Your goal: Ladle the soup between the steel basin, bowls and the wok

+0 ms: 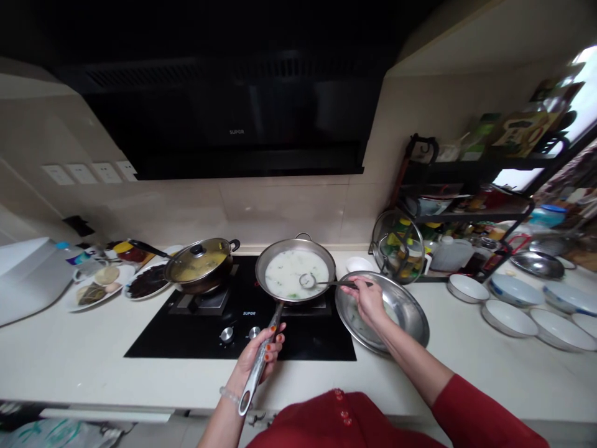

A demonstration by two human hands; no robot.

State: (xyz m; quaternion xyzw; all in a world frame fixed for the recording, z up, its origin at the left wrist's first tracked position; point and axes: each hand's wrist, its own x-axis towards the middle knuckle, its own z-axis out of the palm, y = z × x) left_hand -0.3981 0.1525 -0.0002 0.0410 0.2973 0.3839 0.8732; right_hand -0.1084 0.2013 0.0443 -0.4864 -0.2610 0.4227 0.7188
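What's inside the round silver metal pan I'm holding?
The round silver metal pan holds cloudy white liquid with green bits; a long-handled metal ladle's bowl is at its surface. The liquid hides the pan's bottom.

Red top [308, 426], pale bracelet [230, 394], orange nails [267, 357]

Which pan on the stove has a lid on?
The dark-handled pan on the left has a glass lid; the silver pan the left hand holds is uncovered.
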